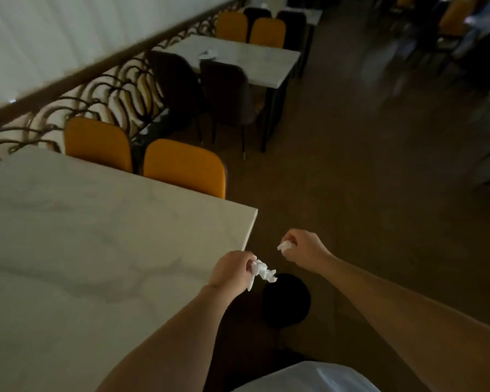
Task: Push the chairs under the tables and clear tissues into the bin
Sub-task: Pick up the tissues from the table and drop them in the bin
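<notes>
While the left hand pinches a crumpled tissue beside the tabletop corner and the right hand clutches a smaller wad, both should drop straight into the bin at six o'clock below.

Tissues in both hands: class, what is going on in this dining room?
A person clearing tables holds a crumpled tissue in the left hand and a smaller tissue wad in the right hand, above a dark round bin on the floor beside the near table. More tissue lies on the far table.
</notes>
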